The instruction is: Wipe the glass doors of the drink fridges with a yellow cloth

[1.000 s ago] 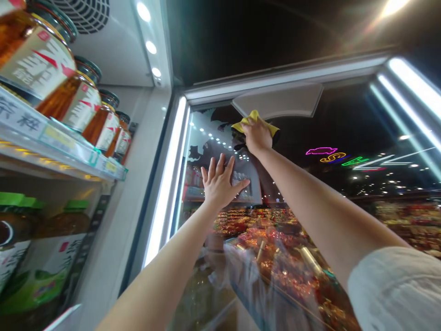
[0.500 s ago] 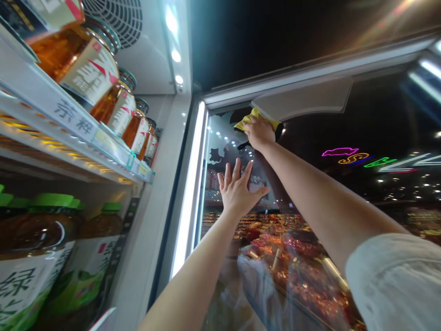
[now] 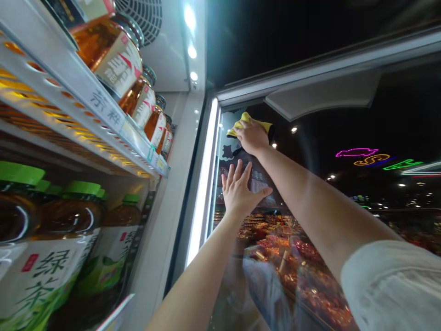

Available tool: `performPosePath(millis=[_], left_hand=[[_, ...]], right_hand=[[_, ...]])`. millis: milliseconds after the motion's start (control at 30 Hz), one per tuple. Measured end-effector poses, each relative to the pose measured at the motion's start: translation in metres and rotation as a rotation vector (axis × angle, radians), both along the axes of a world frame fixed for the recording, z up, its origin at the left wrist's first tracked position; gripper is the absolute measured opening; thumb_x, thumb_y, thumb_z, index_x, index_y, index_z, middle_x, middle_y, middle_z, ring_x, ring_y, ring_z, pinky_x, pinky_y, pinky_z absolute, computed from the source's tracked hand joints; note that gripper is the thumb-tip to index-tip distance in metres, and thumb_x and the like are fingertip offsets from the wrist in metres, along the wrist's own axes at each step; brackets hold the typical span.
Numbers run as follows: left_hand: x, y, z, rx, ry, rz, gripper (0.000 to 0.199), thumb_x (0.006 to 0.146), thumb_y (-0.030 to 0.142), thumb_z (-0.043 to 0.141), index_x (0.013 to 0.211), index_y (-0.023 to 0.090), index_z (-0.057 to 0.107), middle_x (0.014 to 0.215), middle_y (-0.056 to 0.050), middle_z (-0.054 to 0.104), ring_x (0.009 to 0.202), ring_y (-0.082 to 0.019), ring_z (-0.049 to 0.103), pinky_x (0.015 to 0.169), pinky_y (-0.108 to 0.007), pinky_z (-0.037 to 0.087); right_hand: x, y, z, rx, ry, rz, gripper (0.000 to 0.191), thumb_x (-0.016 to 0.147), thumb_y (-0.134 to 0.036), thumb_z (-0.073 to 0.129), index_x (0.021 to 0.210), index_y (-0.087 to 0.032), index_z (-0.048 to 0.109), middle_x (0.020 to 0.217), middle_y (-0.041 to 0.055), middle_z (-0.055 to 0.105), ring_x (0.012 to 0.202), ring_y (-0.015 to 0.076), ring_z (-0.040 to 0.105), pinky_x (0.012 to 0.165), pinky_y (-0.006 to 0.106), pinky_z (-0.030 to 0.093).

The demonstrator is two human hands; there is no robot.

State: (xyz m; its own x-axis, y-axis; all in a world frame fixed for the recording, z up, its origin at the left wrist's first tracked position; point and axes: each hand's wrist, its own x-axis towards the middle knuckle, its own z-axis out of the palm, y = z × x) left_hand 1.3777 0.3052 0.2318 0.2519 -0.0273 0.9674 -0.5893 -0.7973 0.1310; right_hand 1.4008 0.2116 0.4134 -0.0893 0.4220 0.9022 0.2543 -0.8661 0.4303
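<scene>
A yellow cloth [image 3: 266,126] with a dark underside is pressed against the upper left part of a glass door [image 3: 320,138]. My right hand [image 3: 252,137] holds the cloth under its palm and fingers, arm stretched out. Below it, my left hand [image 3: 237,193] rests on or just before the same glass, fingers spread and nothing in it. Whether its palm fully touches the pane is hard to see. Around the cloth the glass carries a pale patch with dark ragged shapes [image 3: 227,151].
On the left, a cooler shelf [image 3: 113,117] holds amber bottles [image 3: 113,64]. Green-capped tea bottles [image 3: 62,257] stand below it. A bright light strip [image 3: 203,188] runs along the door's edge. Neon signs [image 3: 372,159] and a lit goods display [image 3: 303,271] show in the glass.
My right hand has moved the cloth a little left across the glass, toward the light strip. My left hand stays spread in nearly the same spot. The view has shifted left.
</scene>
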Motion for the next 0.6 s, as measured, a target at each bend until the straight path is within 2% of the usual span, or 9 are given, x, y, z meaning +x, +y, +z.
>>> performPosePath(millis=[100, 200, 267, 333, 433, 533, 600], left_hand=[[-0.002, -0.004, -0.006, -0.044, 0.022, 0.006, 0.097, 0.080, 0.076, 0.067, 0.162, 0.035, 0.035, 0.174, 0.000, 0.022, 0.163, -0.032, 0.012, 0.133, -0.059, 0.008], [-0.002, -0.006, -0.012, -0.096, 0.023, 0.014, 0.097, 0.081, 0.076, 0.067, 0.162, 0.033, 0.036, 0.173, -0.001, 0.025, 0.162, -0.032, 0.014, 0.133, -0.058, 0.010], [0.000, -0.007, -0.015, -0.113, -0.001, 0.011, 0.095, 0.080, 0.076, 0.068, 0.160, 0.035, 0.038, 0.173, 0.000, 0.025, 0.162, -0.032, 0.015, 0.133, -0.058, 0.012], [0.003, -0.008, -0.016, -0.121, -0.024, 0.008, 0.091, 0.081, 0.074, 0.068, 0.160, 0.037, 0.040, 0.173, 0.002, 0.025, 0.162, -0.032, 0.017, 0.133, -0.058, 0.013], [0.005, -0.009, -0.015, -0.123, -0.026, 0.013, 0.086, 0.084, 0.068, 0.068, 0.159, 0.036, 0.040, 0.173, 0.004, 0.025, 0.162, -0.031, 0.017, 0.134, -0.055, 0.011], [0.003, -0.006, -0.016, -0.094, 0.002, -0.006, 0.092, 0.081, 0.065, 0.073, 0.160, 0.033, 0.040, 0.173, 0.003, 0.022, 0.162, -0.030, 0.015, 0.135, -0.054, 0.009], [0.000, -0.001, -0.023, -0.080, 0.030, -0.035, 0.096, 0.079, 0.065, 0.076, 0.161, 0.031, 0.038, 0.174, 0.001, 0.020, 0.162, -0.031, 0.014, 0.134, -0.053, 0.011]], right_hand=[[0.003, 0.011, -0.004, -0.167, 0.046, 0.011, 0.035, 0.098, -0.025, 0.062, 0.131, -0.026, 0.073, 0.150, 0.0036, 0.062, 0.145, 0.0292, 0.049, 0.121, 0.048, 0.040], [0.003, 0.001, 0.007, -0.344, 0.135, 0.034, 0.033, 0.095, -0.025, 0.067, 0.127, -0.028, 0.075, 0.146, 0.0007, 0.066, 0.139, 0.0247, 0.055, 0.121, 0.042, 0.039], [0.004, 0.000, 0.017, -0.319, 0.149, 0.046, 0.033, 0.095, -0.026, 0.069, 0.127, -0.028, 0.075, 0.142, 0.0011, 0.068, 0.136, 0.0257, 0.057, 0.120, 0.042, 0.039], [0.006, 0.011, 0.019, -0.218, 0.120, 0.048, 0.034, 0.095, -0.027, 0.069, 0.128, -0.026, 0.075, 0.141, 0.0029, 0.069, 0.135, 0.0294, 0.056, 0.119, 0.047, 0.041], [0.011, 0.039, 0.007, -0.156, 0.085, 0.038, 0.031, 0.095, -0.022, 0.069, 0.125, -0.021, 0.076, 0.139, 0.0083, 0.070, 0.135, 0.0326, 0.056, 0.118, 0.051, 0.043], [0.014, 0.051, -0.011, -0.277, 0.112, 0.043, 0.025, 0.095, -0.021, 0.069, 0.118, -0.023, 0.079, 0.137, 0.0054, 0.071, 0.135, 0.0267, 0.057, 0.118, 0.044, 0.043], [0.014, 0.048, -0.015, -0.376, 0.141, 0.054, 0.024, 0.092, -0.021, 0.073, 0.113, -0.028, 0.081, 0.135, 0.0000, 0.073, 0.132, 0.0215, 0.060, 0.118, 0.038, 0.043]])
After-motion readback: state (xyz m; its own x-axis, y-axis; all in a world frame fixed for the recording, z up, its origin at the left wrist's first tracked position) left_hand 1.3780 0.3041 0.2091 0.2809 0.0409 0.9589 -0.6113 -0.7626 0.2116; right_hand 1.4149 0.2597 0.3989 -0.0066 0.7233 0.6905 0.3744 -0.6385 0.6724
